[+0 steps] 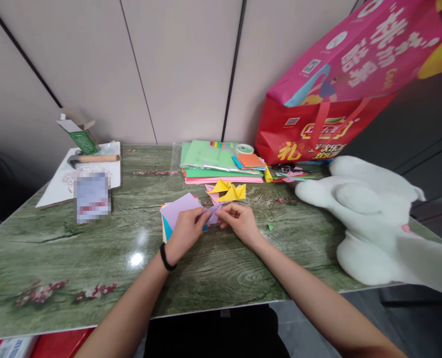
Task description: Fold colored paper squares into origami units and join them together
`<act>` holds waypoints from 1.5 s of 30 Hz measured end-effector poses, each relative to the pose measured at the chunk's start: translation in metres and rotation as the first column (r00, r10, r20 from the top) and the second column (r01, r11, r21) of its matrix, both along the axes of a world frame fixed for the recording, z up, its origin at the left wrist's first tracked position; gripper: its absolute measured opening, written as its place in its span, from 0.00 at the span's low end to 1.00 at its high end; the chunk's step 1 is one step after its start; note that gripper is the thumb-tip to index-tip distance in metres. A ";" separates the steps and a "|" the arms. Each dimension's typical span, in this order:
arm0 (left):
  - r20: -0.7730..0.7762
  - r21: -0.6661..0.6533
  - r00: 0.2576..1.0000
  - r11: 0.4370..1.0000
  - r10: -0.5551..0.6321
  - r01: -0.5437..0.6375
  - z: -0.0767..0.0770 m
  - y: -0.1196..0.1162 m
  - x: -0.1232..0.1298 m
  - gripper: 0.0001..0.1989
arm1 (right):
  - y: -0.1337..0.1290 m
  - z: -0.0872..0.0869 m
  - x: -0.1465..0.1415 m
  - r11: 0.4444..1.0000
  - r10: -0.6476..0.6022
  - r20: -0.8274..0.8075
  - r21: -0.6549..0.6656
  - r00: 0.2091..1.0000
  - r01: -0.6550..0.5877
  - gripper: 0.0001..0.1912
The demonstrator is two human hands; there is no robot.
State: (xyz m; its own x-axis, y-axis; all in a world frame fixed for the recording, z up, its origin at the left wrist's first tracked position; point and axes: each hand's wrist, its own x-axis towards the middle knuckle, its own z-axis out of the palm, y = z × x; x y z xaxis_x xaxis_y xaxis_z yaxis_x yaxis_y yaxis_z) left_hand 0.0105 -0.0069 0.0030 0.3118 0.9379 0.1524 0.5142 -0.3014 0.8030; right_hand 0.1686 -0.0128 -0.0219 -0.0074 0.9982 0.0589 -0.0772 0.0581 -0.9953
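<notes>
Between my two hands is a small folded piece of purple paper (214, 213), pinched from both sides. My left hand (187, 226), with a black band at the wrist, closes its fingertips on the paper's left part. My right hand (239, 221) grips the right part between thumb and fingers. Partly under my left hand lies a stack of coloured paper squares (181, 209), purple on top with blue and cream edges showing. Just beyond the hands sit yellow folded paper pieces (233, 192) and a pink folded piece (212, 194). My fingers hide some of the purple folds.
Behind are stacked coloured sheets (209, 156) with a tape roll (244, 148). A red bag (299, 129) and white plush toy (374, 204) occupy the right. On the left are a hammer (97, 158), a green box (82, 139) and a white board (55, 186). A green scrap (270, 227) lies nearby.
</notes>
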 end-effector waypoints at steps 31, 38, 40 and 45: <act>-0.092 0.467 0.994 0.884 0.061 -0.012 -0.015 -0.003 -0.002 0.04 | -0.003 -0.002 -0.005 0.999 -0.032 -0.082 0.000 0.996 0.032 0.13; -0.281 0.641 0.947 0.765 0.155 0.065 -0.018 -0.005 -0.002 0.06 | -0.003 -0.005 -0.007 0.997 -0.029 -0.122 -0.071 0.992 0.021 0.14; -0.319 0.665 0.928 0.743 0.191 0.075 -0.019 -0.005 -0.003 0.06 | -0.003 -0.005 -0.006 0.996 0.000 -0.114 -0.094 0.994 -0.010 0.15; -0.308 0.584 0.940 0.810 0.149 0.063 -0.018 -0.006 0.000 0.07 | -0.002 -0.003 -0.005 0.995 0.080 -0.077 -0.054 0.994 -0.084 0.15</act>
